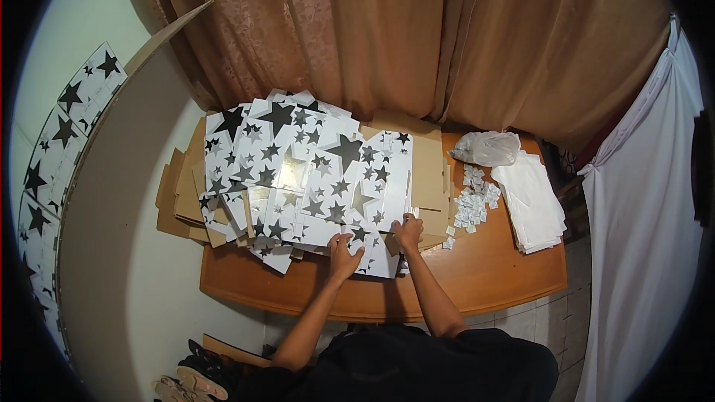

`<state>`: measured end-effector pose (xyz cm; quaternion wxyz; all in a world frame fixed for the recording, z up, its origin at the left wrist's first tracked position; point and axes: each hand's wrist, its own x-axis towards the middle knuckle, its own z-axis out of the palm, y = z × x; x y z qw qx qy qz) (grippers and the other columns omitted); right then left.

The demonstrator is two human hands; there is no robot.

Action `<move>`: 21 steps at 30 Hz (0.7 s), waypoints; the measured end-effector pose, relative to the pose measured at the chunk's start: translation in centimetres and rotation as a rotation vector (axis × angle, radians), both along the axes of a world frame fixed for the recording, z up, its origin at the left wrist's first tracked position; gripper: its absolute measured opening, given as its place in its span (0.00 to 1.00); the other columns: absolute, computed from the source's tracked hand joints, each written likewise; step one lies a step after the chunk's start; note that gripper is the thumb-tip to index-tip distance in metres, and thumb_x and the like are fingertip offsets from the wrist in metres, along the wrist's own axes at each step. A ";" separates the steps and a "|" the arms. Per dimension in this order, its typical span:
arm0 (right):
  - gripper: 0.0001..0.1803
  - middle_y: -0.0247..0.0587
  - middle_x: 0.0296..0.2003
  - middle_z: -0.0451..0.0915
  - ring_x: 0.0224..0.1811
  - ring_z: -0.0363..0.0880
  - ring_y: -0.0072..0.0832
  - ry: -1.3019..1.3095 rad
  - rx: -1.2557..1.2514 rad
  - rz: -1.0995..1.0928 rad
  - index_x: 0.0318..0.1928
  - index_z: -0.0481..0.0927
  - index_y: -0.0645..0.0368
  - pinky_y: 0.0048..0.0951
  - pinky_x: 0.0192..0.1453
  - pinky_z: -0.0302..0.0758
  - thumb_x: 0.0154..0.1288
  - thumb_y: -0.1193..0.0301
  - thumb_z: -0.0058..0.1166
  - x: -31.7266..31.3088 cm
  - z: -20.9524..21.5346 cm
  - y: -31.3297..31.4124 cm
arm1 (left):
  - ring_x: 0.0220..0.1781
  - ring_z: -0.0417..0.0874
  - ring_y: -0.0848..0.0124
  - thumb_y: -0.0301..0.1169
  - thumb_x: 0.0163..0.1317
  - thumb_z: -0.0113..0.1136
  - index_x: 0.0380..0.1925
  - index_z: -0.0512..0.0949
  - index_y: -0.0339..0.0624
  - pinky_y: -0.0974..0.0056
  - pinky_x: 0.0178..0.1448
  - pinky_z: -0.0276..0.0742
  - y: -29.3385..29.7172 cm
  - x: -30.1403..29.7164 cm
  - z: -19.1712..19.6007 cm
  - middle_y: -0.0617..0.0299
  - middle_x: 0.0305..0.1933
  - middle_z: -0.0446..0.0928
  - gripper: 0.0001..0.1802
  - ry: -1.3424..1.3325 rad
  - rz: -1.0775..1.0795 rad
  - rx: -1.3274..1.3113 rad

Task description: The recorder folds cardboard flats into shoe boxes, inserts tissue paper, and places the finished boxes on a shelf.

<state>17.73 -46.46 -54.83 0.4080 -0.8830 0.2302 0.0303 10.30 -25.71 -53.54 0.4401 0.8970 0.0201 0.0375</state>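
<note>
I see both hands on the white star-printed card sheet [376, 253]: left hand [344, 254] flat beside right hand [407, 232], which pinches its far edge.

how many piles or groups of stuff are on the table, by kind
star-printed sheet piles: 1
brown cardboard stacks: 1
plain white sheet stacks: 1
clear plastic bags: 1
scatters of small white packets: 1
total: 5
</note>
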 end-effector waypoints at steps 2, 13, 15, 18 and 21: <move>0.26 0.51 0.59 0.69 0.63 0.67 0.52 0.023 0.052 -0.077 0.56 0.78 0.54 0.66 0.63 0.64 0.59 0.59 0.66 1.0 -1.5 -0.8 | 0.69 0.65 0.45 0.34 0.54 0.75 0.56 0.74 0.39 0.48 0.73 0.65 -0.2 -0.1 0.6 0.43 0.65 0.66 0.30 -0.002 -0.016 -0.031; 0.13 0.35 0.34 0.83 0.34 0.80 0.23 -0.494 0.823 -0.172 0.50 0.80 0.61 0.22 0.40 0.78 0.65 0.80 0.63 2.1 3.1 -0.9 | 0.67 0.67 0.45 0.37 0.54 0.75 0.59 0.71 0.40 0.47 0.72 0.64 0.3 0.7 2.2 0.43 0.64 0.66 0.34 -0.068 -0.024 -0.016; 0.14 0.39 0.42 0.85 0.40 0.82 0.21 -0.439 0.880 -0.011 0.51 0.79 0.66 0.23 0.45 0.78 0.66 0.80 0.62 1.9 5.5 -1.7 | 0.67 0.67 0.43 0.39 0.56 0.74 0.61 0.70 0.40 0.46 0.72 0.64 0.2 0.0 5.0 0.43 0.63 0.66 0.35 -0.097 0.017 -0.022; 0.11 0.40 0.42 0.85 0.40 0.82 0.22 -0.570 0.876 0.036 0.49 0.81 0.67 0.24 0.47 0.78 0.67 0.80 0.61 -0.2 12.6 -0.4 | 0.67 0.67 0.43 0.43 0.61 0.71 0.61 0.70 0.37 0.45 0.72 0.64 -0.2 -0.3 9.6 0.43 0.64 0.65 0.33 -0.233 0.052 -0.044; 0.10 0.42 0.41 0.86 0.41 0.83 0.24 -0.714 0.672 0.085 0.49 0.81 0.67 0.26 0.47 0.79 0.68 0.79 0.60 -2.2 16.7 0.4 | 0.69 0.66 0.43 0.45 0.65 0.67 0.64 0.67 0.34 0.45 0.73 0.64 -1.2 -0.1 15.5 0.42 0.65 0.65 0.36 -0.403 0.062 -0.056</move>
